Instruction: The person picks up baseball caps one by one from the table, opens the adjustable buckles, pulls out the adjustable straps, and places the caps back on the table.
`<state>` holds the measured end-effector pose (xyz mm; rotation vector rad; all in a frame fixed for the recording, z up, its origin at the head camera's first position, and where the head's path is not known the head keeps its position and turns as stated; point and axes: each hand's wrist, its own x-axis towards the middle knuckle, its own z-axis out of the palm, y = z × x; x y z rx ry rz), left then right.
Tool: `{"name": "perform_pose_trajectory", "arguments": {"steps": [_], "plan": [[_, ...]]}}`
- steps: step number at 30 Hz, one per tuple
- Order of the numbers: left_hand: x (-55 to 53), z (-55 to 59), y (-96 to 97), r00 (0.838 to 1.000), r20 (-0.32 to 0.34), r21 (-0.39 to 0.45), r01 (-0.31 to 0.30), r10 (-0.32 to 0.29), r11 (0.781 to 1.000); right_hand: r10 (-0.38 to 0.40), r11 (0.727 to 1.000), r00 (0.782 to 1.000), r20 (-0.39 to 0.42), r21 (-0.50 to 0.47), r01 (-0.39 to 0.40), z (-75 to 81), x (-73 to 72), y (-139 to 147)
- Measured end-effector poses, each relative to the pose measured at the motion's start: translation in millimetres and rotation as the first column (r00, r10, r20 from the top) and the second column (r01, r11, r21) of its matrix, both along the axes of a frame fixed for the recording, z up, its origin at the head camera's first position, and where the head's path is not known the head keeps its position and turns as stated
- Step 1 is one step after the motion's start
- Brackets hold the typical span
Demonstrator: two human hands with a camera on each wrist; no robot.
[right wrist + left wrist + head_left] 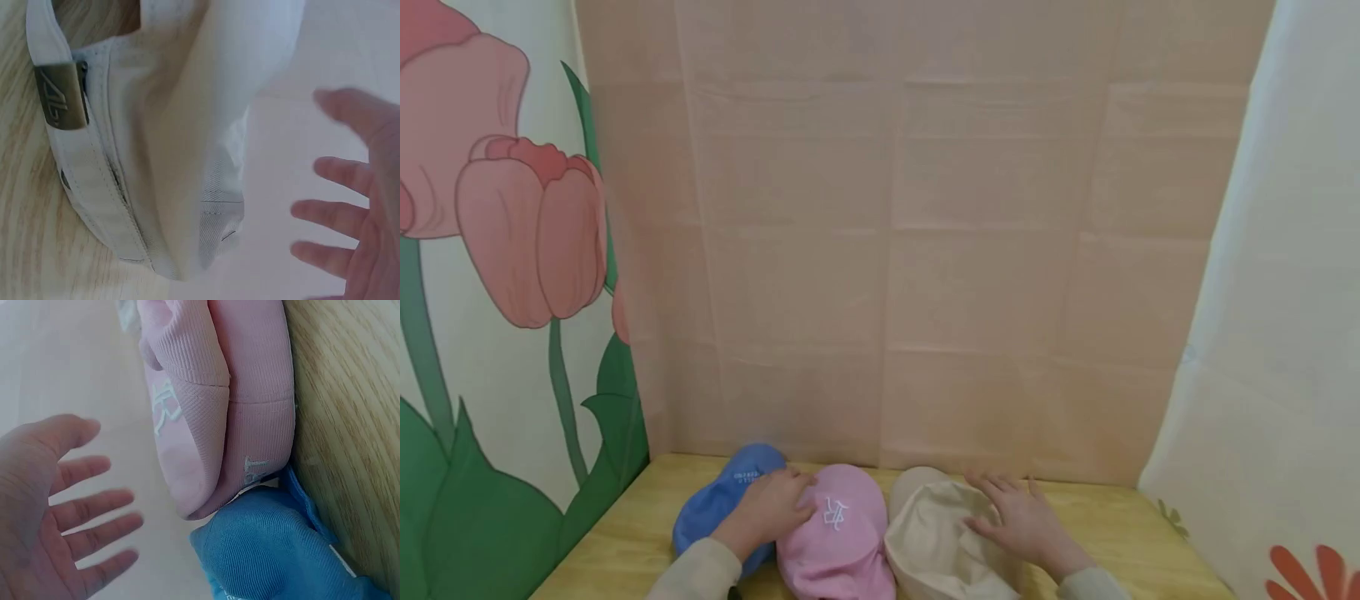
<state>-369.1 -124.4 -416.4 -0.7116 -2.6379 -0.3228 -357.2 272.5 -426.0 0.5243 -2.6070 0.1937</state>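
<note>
Three baseball caps lie side by side on the table: a blue cap (709,508) at the left, a pink cap (850,550) with white embroidery in the middle, and a beige cap (928,533) at the right. Over the gap between the blue and pink caps is my left hand (771,507), its fingers spread and apart from both in the left wrist view. My right hand (1022,523) hovers by the beige cap's right side, fingers spread, holding nothing. The right wrist view shows that cap's back strap with a metal buckle (61,95).
The wood-grain table (1097,533) extends to both sides of the caps. Behind it hangs a creased brownish-pink sheet (880,250). A tulip-printed panel (531,242) borders the left, and a pale panel (1277,375) with a red flower borders the right.
</note>
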Motion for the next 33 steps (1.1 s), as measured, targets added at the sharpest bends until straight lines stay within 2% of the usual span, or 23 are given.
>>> {"name": "perform_pose_trajectory", "arguments": {"steps": [5,10,15,20,23,26,29,31,33], "plan": [[0.8,0.1,-1.4,0.999,0.029,0.045,0.045,-0.046,0.998,0.087,0.995,0.996,-0.014,-0.037,-0.087,5.8,7.4,1.8],[3.0,-2.0,-0.7,0.997,-0.011,0.017,0.072,-0.072,0.997,0.162,0.982,0.985,0.059,-0.103,-0.156,8.1,13.6,4.5],[5.0,-2.3,3.0,0.997,-0.002,0.008,0.072,-0.072,0.997,0.175,0.979,0.976,0.128,-0.127,-0.159,8.8,17.4,7.7],[9.2,8.0,26.5,0.989,-0.049,-0.014,0.137,-0.137,0.991,0.17,0.98,0.978,0.117,-0.126,-0.156,9.6,19.6,13.3],[21.6,17.4,54.3,0.971,-0.105,-0.051,0.208,-0.213,0.977,0.162,0.98,0.982,0.099,-0.135,-0.148,9.5,20.7,15.8],[40.0,20.6,85.8,0.947,-0.099,-0.121,0.293,-0.305,0.949,0.17,0.976,0.982,0.081,-0.149,-0.157,8.6,22.0,17.0],[54.9,14.9,115.5,0.924,-0.075,-0.224,0.35,-0.375,0.909,0.19,0.971,0.979,0.071,-0.165,-0.176,8.1,23.8,17.5],[57.8,5.7,132.1,0.901,-0.134,-0.32,0.354,-0.412,0.879,0.195,0.968,0.978,0.069,-0.173,-0.181,8.4,25.0,18.0],[58.2,-3.1,146.1,0.887,-0.181,-0.392,0.33,-0.424,0.858,0.186,0.969,0.98,0.073,-0.178,-0.171,9.0,26.0,18.7]]}}
